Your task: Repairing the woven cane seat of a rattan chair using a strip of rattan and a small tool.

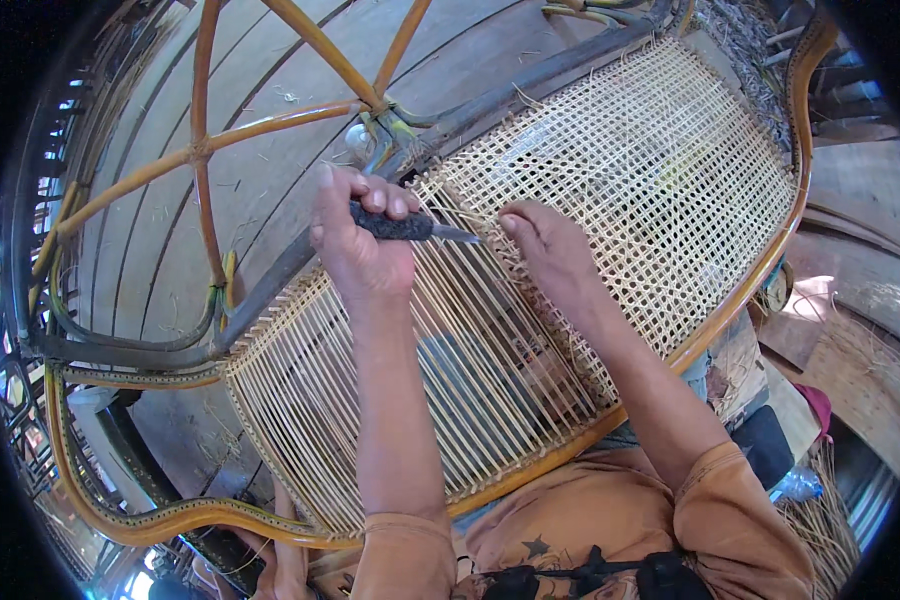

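Here the left hand [355,235] is closed around a dark-handled awl [410,228], its metal tip resting on the cane seat panel [610,200] at the edge where the finished lattice meets the bare strands. Just right of the tip, the right hand [550,250] pinches what seems to be a cane strand, fingers narrowed. Beyond the panel lies a wooden plank floor [260,180]; a curved rattan frame [270,125] crosses it.

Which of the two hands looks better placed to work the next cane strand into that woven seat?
Probably the right hand: its fingertips rest on the woven cane panel at the weave's edge. The left hand is occupied, fist closed around a dark-handled tool pointing there.
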### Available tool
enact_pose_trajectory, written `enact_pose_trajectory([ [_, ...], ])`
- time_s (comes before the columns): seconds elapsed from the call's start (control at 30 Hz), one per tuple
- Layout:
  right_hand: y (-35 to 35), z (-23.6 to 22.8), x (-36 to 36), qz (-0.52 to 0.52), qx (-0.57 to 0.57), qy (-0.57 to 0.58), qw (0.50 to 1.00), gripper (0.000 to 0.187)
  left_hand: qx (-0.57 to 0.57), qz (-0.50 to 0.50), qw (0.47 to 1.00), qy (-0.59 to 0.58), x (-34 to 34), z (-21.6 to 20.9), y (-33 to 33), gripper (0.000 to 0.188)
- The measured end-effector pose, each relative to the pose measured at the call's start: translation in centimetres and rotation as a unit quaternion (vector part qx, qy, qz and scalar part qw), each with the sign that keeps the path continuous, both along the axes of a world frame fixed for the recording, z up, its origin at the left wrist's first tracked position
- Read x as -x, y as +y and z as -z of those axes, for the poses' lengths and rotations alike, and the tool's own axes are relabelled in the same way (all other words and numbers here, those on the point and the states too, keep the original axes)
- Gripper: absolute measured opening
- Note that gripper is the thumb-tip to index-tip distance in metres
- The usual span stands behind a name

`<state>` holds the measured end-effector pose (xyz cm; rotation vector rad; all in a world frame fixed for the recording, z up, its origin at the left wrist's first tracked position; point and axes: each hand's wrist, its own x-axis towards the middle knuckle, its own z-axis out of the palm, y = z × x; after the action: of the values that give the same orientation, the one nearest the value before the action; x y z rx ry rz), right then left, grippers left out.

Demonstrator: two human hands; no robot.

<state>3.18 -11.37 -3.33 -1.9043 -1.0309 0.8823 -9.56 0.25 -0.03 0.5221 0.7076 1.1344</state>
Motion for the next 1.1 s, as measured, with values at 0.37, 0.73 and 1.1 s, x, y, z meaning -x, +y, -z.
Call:
enact_pose_trajectory([
  [0.37, -1.0, 2.7, -0.6, 0.056, 0.037, 0.083, 0.994, 0.014, -0.021, -0.012, 0.998, 0.059, -3.3, 3.1, 0.9, 0.033],
  [0.73, -2.1, 3.1, -0.7, 0.033, -0.015, 0.026, 0.999, 0.016, -0.100, -0.006, 0.981, 0.164, -5.4, 2.1, -0.8, 0.034],
  [1.1, -2.1, 2.8, -1.1, 0.024, -0.001, 0.028, 0.999, 0.016, -0.108, 0.031, 0.964, 0.239, -7.3, 2.1, -0.4, 0.033],
])
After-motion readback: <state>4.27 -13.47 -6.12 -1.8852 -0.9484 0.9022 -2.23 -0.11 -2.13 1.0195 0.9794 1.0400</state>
